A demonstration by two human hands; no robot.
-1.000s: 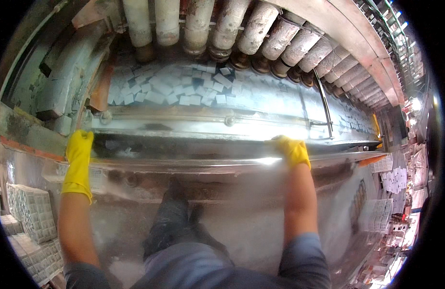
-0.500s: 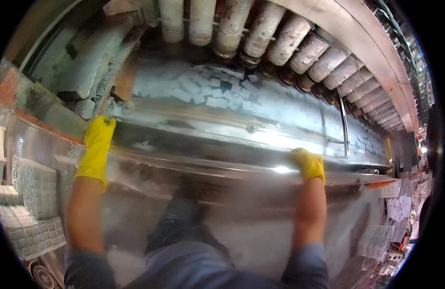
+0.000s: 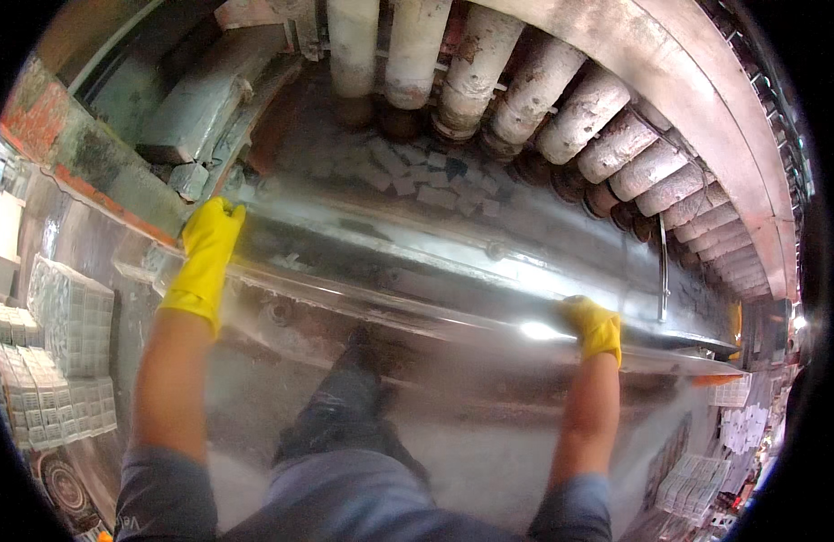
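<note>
My left hand (image 3: 209,237), in a yellow rubber glove, is closed on the left end of a long, shiny, straight-edged panel (image 3: 408,305). The panel stretches across in front of me, with bright glare along it. Farther right, my right hand (image 3: 598,327) in a matching glove has its fingers curled over the same panel; the fingertips are partly hidden. Beyond the panel is a wet-looking machine bed (image 3: 562,248) with many white flat pieces (image 3: 444,185) scattered on it. Whether the panel is metal or clear plastic, I cannot tell.
A row of thick, worn cylinders (image 3: 471,72) hangs over the bed under a curved metal frame (image 3: 706,81). A grey block (image 3: 196,117) and an orange-painted beam (image 3: 101,199) lie at the left. White stacked crates (image 3: 74,312) stand at lower left, others (image 3: 693,483) at lower right.
The view has turned, so the cylinders and bed sit farther right and the panel slants more down to the right. Both hands keep their hold on it. The bed looks darker.
</note>
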